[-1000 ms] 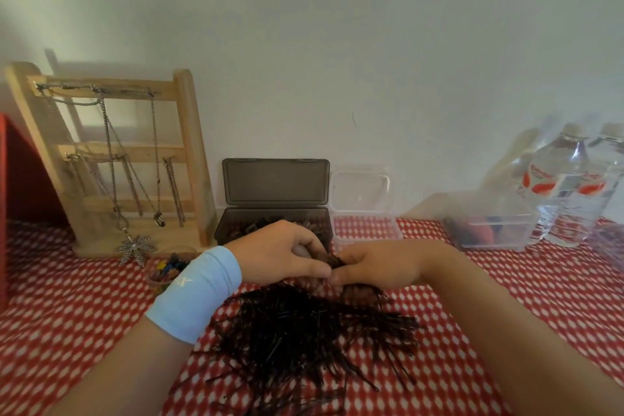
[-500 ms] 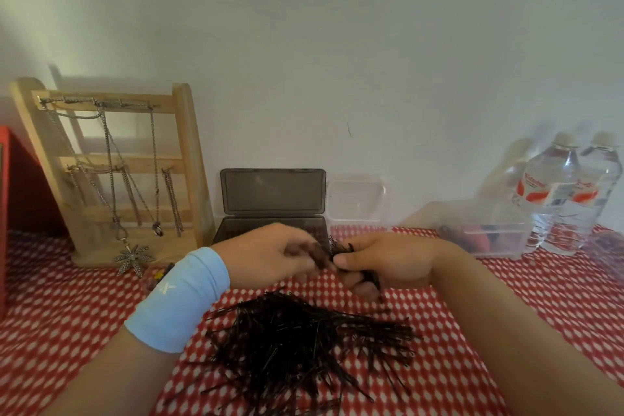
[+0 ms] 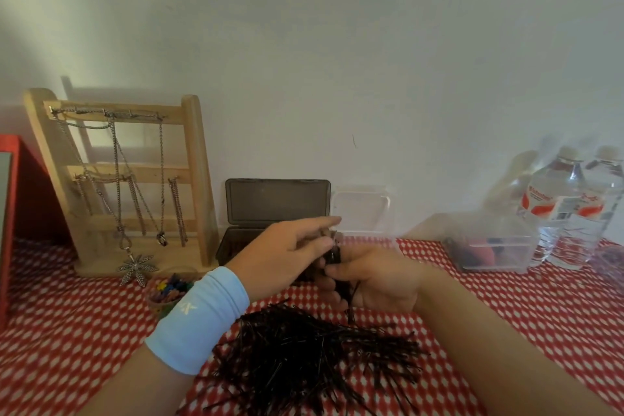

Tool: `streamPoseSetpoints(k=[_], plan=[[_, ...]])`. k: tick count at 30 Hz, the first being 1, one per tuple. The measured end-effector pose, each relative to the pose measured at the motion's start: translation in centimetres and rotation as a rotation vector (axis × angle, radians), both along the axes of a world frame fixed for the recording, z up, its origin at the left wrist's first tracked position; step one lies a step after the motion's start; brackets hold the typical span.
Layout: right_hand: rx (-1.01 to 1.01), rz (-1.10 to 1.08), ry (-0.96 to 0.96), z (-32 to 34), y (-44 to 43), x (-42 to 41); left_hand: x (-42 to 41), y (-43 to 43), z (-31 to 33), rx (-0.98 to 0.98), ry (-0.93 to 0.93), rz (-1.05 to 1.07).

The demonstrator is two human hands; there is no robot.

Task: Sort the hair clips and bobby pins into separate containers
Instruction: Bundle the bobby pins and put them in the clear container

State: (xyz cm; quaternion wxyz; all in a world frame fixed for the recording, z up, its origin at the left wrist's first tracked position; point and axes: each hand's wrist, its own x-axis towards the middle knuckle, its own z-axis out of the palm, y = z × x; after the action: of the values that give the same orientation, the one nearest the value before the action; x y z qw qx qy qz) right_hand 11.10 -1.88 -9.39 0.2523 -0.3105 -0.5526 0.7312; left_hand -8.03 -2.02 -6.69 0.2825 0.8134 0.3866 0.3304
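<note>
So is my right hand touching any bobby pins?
Touching. The head view shows the right hand gripping a bundle of bobby pins, thumb curled over it.

Two clear plastic water bottles (image 3: 553, 213), red labels. Two clear plastic containers (image 3: 363, 213). One dark grey plastic box (image 3: 277, 201). One wooden chain rack (image 3: 199, 179). One small bowl (image 3: 158, 303) of coloured clips (image 3: 170, 287). One heap of black bobby pins (image 3: 304, 348), too many to count.

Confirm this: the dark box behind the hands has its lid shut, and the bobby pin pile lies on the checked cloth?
No. The head view shows the dark box with its lid open, standing upright. The bobby pin pile does lie on the checked cloth.
</note>
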Motion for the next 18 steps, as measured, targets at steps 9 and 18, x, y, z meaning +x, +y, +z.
streamPoseSetpoints(k=[9,18], plan=[[0.026,-0.078,0.06,0.31,-0.33,-0.45,-0.21,-0.31,0.34,-0.089,-0.054,-0.032],[0.004,-0.034,0.029,0.58,-0.46,-0.37,0.02,-0.14,-0.3,0.005,0.03,-0.085]])
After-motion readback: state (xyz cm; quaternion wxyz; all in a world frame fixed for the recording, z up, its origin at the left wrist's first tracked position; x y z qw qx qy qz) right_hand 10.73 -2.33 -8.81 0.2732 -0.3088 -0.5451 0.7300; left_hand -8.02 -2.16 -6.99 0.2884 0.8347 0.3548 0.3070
